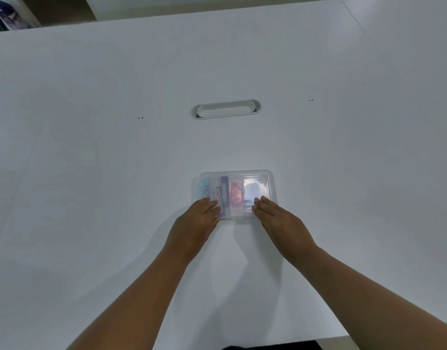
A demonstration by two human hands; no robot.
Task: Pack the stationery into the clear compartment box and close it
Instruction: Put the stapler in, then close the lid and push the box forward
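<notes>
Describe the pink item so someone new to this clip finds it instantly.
On the white table, look at the clear box lying between the left hand and right hand. The pink item sits inside, right of the purple strip and left of the white item; it is the only pink thing there.

- Left hand (196, 221): palm down, fingers flat and close together, fingertips resting on the near left part of the clear box (234, 194) — pressing on it rather than closed around anything.
- Right hand (278, 219): palm down, fingers extended, fingertips on the near right part of the box.
- Both forearms bare, reaching forward from the lower edge and converging — wrists roughly straight.
</notes>
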